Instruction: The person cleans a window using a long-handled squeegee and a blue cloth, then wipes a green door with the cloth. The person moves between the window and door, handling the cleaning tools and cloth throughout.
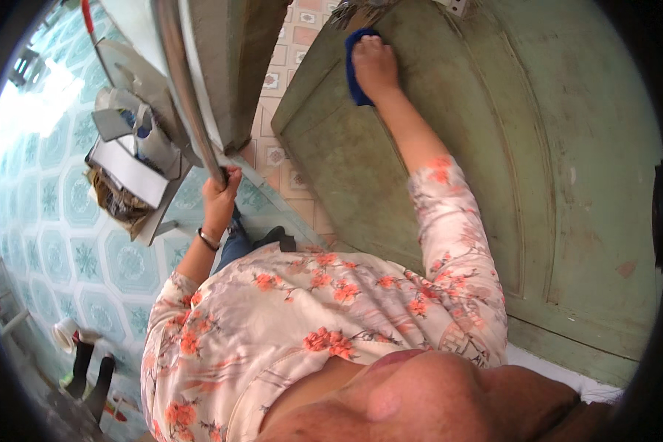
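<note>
My right hand (375, 63) presses a dark blue cloth (355, 83) against a green panelled door (464, 182), near the door's upper part in the picture. Brownish grime marks the panel around the cloth. On the other side, my left hand (219, 190) is closed around the end of a long, smooth pole (183, 72) that runs up to the top edge of the view. The pole is blurred, so its material is uncertain.
Left of the pole, a light seat or small table (163, 224) bears a white bag (152, 138) and other items. Pale blue patterned tiles (127, 259) cover the floor, with pinkish tiles (276, 154) beyond the threshold. Bristles (359, 14) show by the door at the top.
</note>
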The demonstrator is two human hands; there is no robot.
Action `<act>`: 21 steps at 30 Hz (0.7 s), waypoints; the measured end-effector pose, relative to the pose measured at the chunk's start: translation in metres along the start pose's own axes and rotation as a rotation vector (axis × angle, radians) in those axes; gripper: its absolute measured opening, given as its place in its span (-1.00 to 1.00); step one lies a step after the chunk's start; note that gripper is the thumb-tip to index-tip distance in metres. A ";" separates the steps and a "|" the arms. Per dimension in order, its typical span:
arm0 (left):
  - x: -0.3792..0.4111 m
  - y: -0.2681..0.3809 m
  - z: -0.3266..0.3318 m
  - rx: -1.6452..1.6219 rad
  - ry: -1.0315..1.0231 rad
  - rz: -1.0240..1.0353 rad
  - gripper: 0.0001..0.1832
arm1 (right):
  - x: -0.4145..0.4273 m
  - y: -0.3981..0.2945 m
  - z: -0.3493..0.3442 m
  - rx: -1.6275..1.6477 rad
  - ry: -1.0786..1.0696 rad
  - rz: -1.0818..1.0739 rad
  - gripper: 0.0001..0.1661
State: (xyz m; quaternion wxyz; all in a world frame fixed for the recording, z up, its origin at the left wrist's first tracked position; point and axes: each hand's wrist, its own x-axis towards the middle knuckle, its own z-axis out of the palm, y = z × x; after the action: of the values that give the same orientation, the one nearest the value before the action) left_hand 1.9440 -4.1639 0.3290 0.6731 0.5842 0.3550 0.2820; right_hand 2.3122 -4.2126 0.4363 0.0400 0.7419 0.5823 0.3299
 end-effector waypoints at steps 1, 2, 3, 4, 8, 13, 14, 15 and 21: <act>0.001 -0.006 -0.006 -0.008 0.010 -0.025 -0.85 | 0.006 -0.008 0.009 -0.054 0.022 -0.002 -0.90; 0.001 -0.009 -0.010 -0.021 0.024 -0.050 -0.86 | 0.013 -0.013 0.011 -0.108 0.047 -0.010 -0.92; 0.002 -0.011 -0.012 -0.047 0.024 -0.042 -0.86 | 0.014 -0.010 0.009 -0.110 0.088 -0.046 -0.91; 0.003 -0.007 -0.017 -0.064 0.021 -0.040 -0.86 | 0.012 -0.012 0.009 -0.104 0.025 -0.028 -0.87; 0.017 -0.002 -0.020 -0.076 -0.018 -0.045 -0.85 | -0.016 -0.012 -0.005 -0.051 -0.199 0.075 -0.77; 0.027 -0.009 -0.016 -0.073 -0.080 -0.015 -0.87 | -0.147 0.003 -0.090 -0.027 -0.262 0.050 -0.77; 0.027 -0.011 -0.016 -0.057 -0.091 0.001 -0.88 | -0.178 0.006 -0.110 -0.029 -0.294 0.065 -0.76; 0.023 -0.013 -0.018 -0.038 -0.095 0.014 -0.89 | -0.195 0.007 -0.132 -0.004 -0.393 0.111 -0.77; -0.001 -0.024 -0.042 0.026 -0.106 0.035 -0.87 | -0.171 0.035 -0.174 -0.015 -0.561 -0.174 -0.83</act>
State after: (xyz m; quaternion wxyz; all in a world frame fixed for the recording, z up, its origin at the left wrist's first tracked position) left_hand 1.9087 -4.1443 0.3025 0.6783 0.6133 0.3121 0.2575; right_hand 2.2304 -4.4326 0.5114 0.2331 0.7511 0.6076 0.1115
